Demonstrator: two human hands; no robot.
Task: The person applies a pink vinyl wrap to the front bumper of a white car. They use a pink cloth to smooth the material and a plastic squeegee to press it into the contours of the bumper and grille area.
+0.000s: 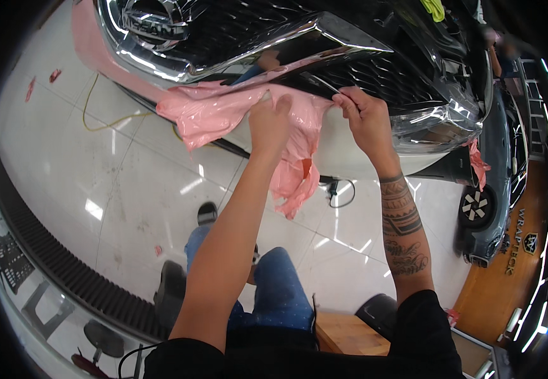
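Note:
Pink film [204,117] hangs in loose, wrinkled folds from the front bumper [343,142] of a car, with a torn strip dangling below. My left hand [271,123] is closed on the film, its thumb and fingers pinching a fold just under the chrome grille trim [315,35]. To its right, my right hand [365,117] is closed around a slim silvery tool [320,83]; its exact kind is too small to make out. The tool points up and left toward the black lower grille, close to the film's upper edge. White bumper surface shows between my hands.
The headlight [435,123] sits right of my right hand. A yellow cord [87,110] and pink scraps [55,75] lie on the tiled floor at left. A dark cable [343,194] hangs under the bumper. Another car [495,183] stands at right, a wooden box [350,335] behind me.

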